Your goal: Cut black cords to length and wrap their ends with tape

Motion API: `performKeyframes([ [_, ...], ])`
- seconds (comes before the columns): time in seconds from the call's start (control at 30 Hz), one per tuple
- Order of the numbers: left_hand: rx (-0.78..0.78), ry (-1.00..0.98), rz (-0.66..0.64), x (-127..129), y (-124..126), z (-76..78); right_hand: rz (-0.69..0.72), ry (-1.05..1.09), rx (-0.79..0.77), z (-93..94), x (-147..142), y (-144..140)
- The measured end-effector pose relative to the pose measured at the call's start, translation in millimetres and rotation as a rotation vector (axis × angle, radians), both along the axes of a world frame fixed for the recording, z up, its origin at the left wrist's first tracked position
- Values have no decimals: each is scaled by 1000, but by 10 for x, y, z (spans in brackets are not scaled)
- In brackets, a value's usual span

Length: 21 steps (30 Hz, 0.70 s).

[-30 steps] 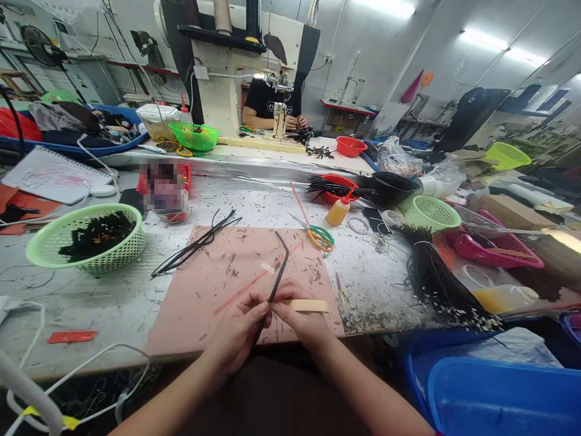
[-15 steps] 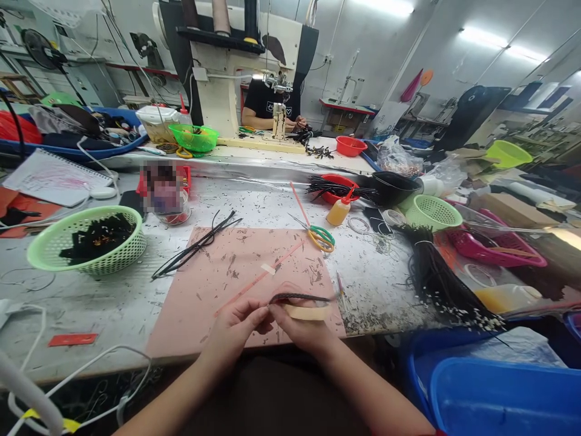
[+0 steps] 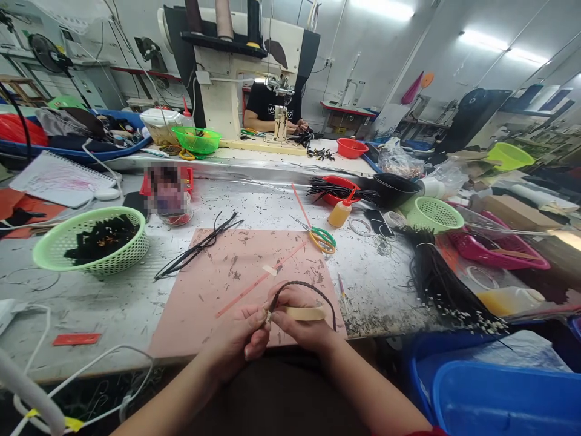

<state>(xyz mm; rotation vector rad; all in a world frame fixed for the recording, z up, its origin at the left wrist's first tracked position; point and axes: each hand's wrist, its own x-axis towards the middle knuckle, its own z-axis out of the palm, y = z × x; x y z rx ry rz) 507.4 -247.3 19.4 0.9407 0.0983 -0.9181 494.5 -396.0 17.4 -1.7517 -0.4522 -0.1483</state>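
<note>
My left hand (image 3: 236,330) is closed, its thumb and fingertips pinching the end of a black braided cord (image 3: 313,286). From there the cord arches over my right hand (image 3: 308,333) and hangs down past its far side. My right hand is closed too, its thumb meeting the cord end beside my left fingertips. A beige band that looks like a roll of tape (image 3: 304,313) sits in my right hand, and a small beige piece shows at the pinched cord end. Below both hands lies a pink mat (image 3: 181,321) with a pink ruler strip (image 3: 245,295).
Scissors (image 3: 322,239) and a yellow glue bottle (image 3: 339,215) stand beyond the mat. Black cords (image 3: 197,248) lie at its left edge, near a green basket (image 3: 91,266). A bundle of black cords (image 3: 431,278) lies right. Across the bench, a person (image 3: 272,112) sits behind a sewing machine.
The black cord now rises in a higher arch and its free end droops to the right. My left hand has turned slightly, its fingers curled lower. The view has shifted a little.
</note>
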Motion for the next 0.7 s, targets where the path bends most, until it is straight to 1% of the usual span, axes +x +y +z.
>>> performKeyframes([
  [0.1,-1,19,-20,-2,-6,-28,-40,-36,-12,-20,-17,28],
  [0.2,39,-41,-32,-5,-16,-64,-48,-34,32,-20,-38,49],
  [0.27,54,-79,-32,-10,-26,-79,-37,4,48,-25,-54,63],
  [0.37,81,-92,-46,-23,-48,-76,-53,105,22,-59,-70,90],
  [0.4,97,-100,-18,-27,-56,-69,-88,136,12,-77,-70,101],
  [0.47,131,-133,88,-33,-63,-53,-198,165,-9,-114,-61,120],
  [0.53,176,-209,175,-32,-55,-40,-308,134,-38,-141,-48,132],
  [0.57,208,-257,183,-29,-45,-38,-340,102,-56,-147,-42,132],
  [0.63,276,-361,154,-22,-19,-41,-343,26,-90,-135,-36,116],
  [0.7,320,-422,126,-15,2,-57,-281,-22,-146,-100,-32,75],
])
